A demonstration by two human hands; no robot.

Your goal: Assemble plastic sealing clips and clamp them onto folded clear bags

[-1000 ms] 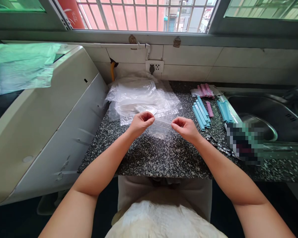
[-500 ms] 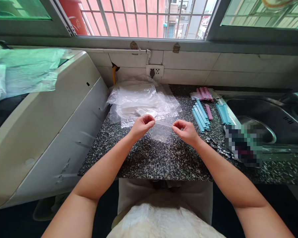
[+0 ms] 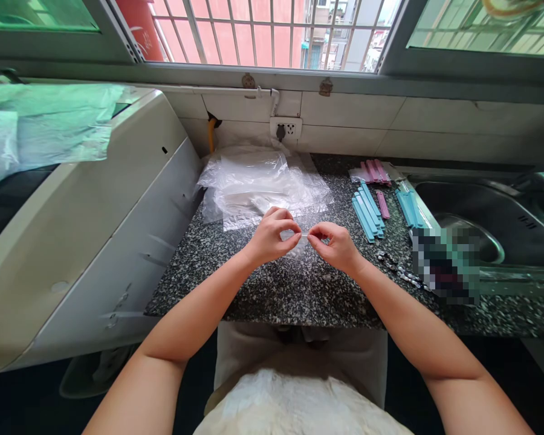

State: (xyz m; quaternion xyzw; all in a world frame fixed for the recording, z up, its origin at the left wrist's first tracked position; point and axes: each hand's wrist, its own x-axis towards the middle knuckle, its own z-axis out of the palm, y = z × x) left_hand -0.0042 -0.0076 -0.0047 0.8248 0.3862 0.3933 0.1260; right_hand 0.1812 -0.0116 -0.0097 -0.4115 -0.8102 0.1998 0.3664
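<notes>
My left hand (image 3: 274, 237) and my right hand (image 3: 334, 244) are close together above the counter, each closed in a pinch. Between them is a small clear plastic bag (image 3: 295, 250), held by its top edge. A short pale strip of that edge shows between the fingertips, and the rest of the bag hangs below, partly hidden by my left hand. Just beyond my hands lies a loose pile of clear plastic bags (image 3: 254, 175).
Blue strips (image 3: 367, 212) and pink strips (image 3: 375, 171) lie to the right on the speckled counter (image 3: 294, 302). A steel sink (image 3: 462, 199) is farther right, near a blurred-out item (image 3: 446, 266). On the left stands a large pale appliance (image 3: 131, 175).
My left hand has slid right along the bag's top edge, closing most of the gap to my right hand. The right hand has shifted slightly left. The view has moved a little.
</notes>
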